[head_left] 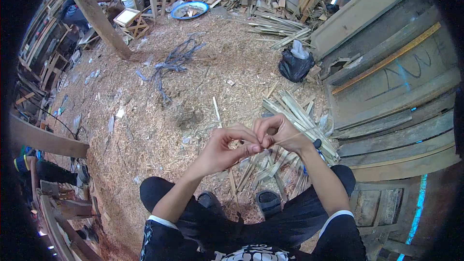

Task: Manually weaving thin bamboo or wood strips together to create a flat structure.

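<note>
My left hand (pixel 223 151) and my right hand (pixel 282 136) meet in front of my knees, their fingertips pinched together. A thin, pale, see-through strand (pixel 309 132) seems to run from between the fingers and past my right wrist. It is too faint to tell its kind. Beneath my hands, long thin wooden strips (pixel 304 116) lie in a loose heap on the ground, and shorter strips (pixel 270 169) lie scattered by my right foot. One narrow strip (pixel 216 110) lies alone beyond my left hand.
Wood shavings (pixel 145 130) cover the ground. Ahead lie tangled grey-blue straps (pixel 176 60), a black plastic bag (pixel 295 65) and a blue-rimmed basin (pixel 190 10). A wooden post (pixel 96 14) stands at far left, with a person (pixel 75 14) behind it. Wooden panels (pixel 396 72) line the right.
</note>
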Tool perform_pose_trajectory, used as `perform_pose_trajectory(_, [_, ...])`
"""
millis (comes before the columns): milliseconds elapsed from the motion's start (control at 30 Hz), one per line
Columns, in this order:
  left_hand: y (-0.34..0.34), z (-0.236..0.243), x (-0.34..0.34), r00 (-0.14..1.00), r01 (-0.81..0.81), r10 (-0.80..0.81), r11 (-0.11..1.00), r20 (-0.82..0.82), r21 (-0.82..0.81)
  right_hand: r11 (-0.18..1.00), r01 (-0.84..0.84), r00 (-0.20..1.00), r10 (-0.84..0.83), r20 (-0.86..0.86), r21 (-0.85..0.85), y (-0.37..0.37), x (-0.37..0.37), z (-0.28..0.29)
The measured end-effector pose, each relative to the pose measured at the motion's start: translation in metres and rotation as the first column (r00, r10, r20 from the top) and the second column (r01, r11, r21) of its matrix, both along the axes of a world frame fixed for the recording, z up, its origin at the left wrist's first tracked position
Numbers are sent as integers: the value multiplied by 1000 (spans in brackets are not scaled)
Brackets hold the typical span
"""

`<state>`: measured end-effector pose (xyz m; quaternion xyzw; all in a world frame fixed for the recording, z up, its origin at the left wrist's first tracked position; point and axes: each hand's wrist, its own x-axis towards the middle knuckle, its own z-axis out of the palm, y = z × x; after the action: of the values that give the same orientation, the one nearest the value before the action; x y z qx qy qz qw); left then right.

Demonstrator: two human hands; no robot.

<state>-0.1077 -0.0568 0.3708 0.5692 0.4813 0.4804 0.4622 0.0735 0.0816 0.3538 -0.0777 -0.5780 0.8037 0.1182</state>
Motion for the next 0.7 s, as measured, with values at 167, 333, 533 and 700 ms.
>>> perform_pose_trajectory(167, [6,-11,12,898,2,68,988,434,-158,962,241,968,-229,-103,130,7,0,-21])
perform_pose_trajectory(333, [4,-9,14,863,-17,112,981,493,-192,895,366,927,-327,-184,254,9,-7,-15])
perform_pose_trajectory(533, [5,2,15,889,-84,181,967,420,-239,825,403,915,-358,-185,397,19,-12,-20])
perform_pose_trajectory(700, [7,1,16,883,-117,222,957,414,-264,673,534,826,-543,-148,511,18,-17,-12])
